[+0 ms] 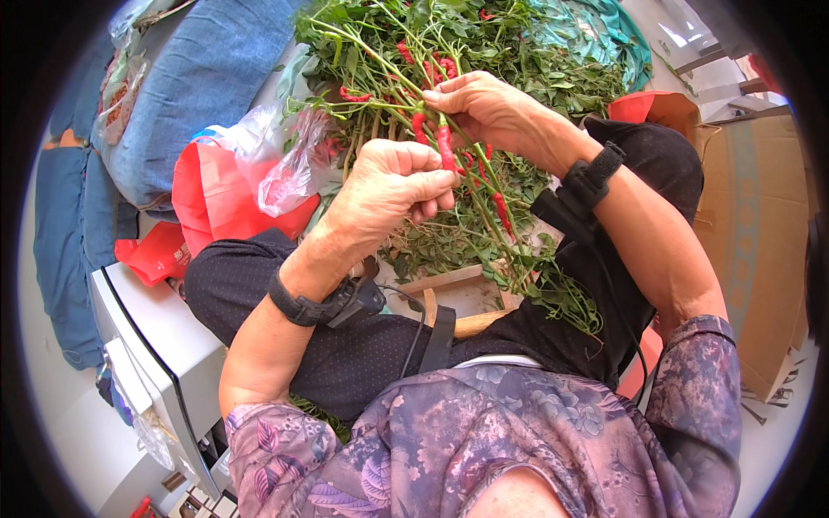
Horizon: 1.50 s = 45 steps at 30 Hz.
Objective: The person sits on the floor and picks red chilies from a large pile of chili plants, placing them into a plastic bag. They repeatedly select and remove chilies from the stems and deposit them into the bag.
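Note:
A red chili pepper (pixel 445 146) hangs by its green stalk from a cut pepper plant (pixel 478 194). Its lower end is between the thumb and fingers of my left hand (pixel 395 178). My right hand (pixel 489 113) grips the plant's green stems just above that pepper. More red peppers (pixel 502 213) are attached along the same stems, and the plant's leafy end (pixel 563 301) rests against my thigh. Part of the right fingers is hidden behind the stems.
A heap of pepper plants (pixel 550 71) spreads out ahead. To the left are a red bag (pixel 220 188), clear plastic bags (pixel 291 171) and blue denim cloth (pixel 201 84). A cardboard box (pixel 745 239) stands at the right, a white cabinet (pixel 162 304) at lower left, a wooden frame (pixel 447 280) between my legs.

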{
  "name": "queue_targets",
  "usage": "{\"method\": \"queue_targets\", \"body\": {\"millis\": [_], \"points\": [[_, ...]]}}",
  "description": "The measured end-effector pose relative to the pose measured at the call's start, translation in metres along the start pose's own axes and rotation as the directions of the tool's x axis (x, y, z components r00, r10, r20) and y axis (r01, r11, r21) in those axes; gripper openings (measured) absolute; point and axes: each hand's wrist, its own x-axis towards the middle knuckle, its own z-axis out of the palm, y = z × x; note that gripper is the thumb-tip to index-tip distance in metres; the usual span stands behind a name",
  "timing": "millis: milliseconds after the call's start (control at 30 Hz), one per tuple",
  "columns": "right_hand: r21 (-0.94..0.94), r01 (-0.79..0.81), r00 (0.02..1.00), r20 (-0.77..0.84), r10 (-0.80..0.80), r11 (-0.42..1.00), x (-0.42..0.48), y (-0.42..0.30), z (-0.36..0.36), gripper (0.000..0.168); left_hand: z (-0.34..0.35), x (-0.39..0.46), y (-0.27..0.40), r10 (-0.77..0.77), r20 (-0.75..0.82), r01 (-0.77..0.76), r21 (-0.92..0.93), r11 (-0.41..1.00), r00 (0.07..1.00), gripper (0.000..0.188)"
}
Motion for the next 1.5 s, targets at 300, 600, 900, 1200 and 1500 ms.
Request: {"method": "queue_targets", "body": {"millis": [300,600,900,1200,1500], "points": [[0.028,-0.011,1.0,0.003,0.011,1.0,-0.008,-0.007,-0.003,0.014,-0.013,-0.008,0.004,-0.061,0.092,0.081,-0.23,0.97,0.994,0.014],[0.055,0.0,0.999,0.038,-0.002,0.998,-0.01,-0.009,-0.006,0.016,-0.012,-0.015,0.01,-0.06,0.075,0.071,-0.166,0.984,0.995,0.015],[0.045,0.048,0.998,0.034,-0.049,0.998,-0.006,-0.004,-0.01,0.016,-0.013,-0.019,0.013,-0.015,0.086,0.002,0.145,0.989,0.996,0.023],[0.08,0.005,0.992,0.123,-0.015,0.997,-0.007,-0.006,-0.004,0.018,-0.01,0.011,-0.006,0.352,-0.292,-0.264,0.3,0.917,0.889,0.019],[0.005,0.058,0.995,0.085,-0.058,0.998,-0.009,-0.001,0.004,0.018,-0.007,0.03,-0.012,0.259,-0.373,-0.216,0.155,0.964,0.891,0.013]]}}
